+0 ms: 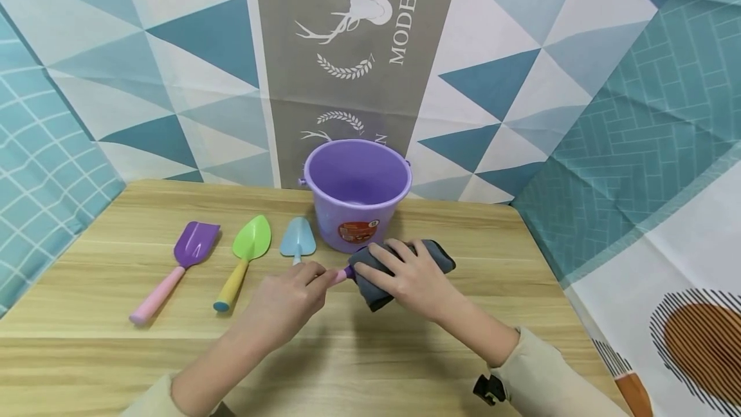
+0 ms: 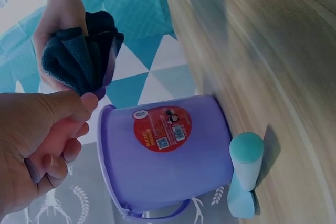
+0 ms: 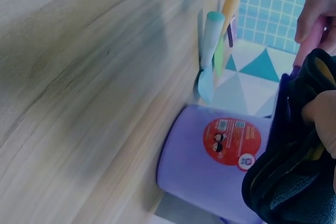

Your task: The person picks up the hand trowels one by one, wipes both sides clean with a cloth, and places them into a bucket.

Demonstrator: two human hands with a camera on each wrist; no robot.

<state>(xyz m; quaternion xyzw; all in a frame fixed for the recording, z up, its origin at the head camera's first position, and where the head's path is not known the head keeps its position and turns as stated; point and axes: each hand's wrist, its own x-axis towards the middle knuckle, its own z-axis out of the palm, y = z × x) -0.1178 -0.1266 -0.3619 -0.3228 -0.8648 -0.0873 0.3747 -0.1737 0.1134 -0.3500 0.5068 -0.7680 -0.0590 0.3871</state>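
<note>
My left hand [image 1: 283, 304] grips the pink handle [image 1: 340, 277] of a toy garden tool. Its purple head [image 3: 278, 109] is mostly wrapped in a dark grey cloth [image 1: 370, 288], so its full shape is hidden. Over that cloth lies my right hand [image 1: 413, 282], its fingers curled round both cloth and head. Both hands are above the table, in front of the purple bucket [image 1: 330, 217]. In the left wrist view, my left thumb and fingers close round the pink handle [image 2: 50, 142].
On the wooden table [image 1: 463, 352], left of the bucket, lie a purple shovel with pink handle [image 1: 197, 243], a green trowel with yellow handle [image 1: 253, 237] and a light blue trowel [image 1: 298, 235]. A patterned cloth backdrop [image 1: 214, 44] rises behind the table's far edge.
</note>
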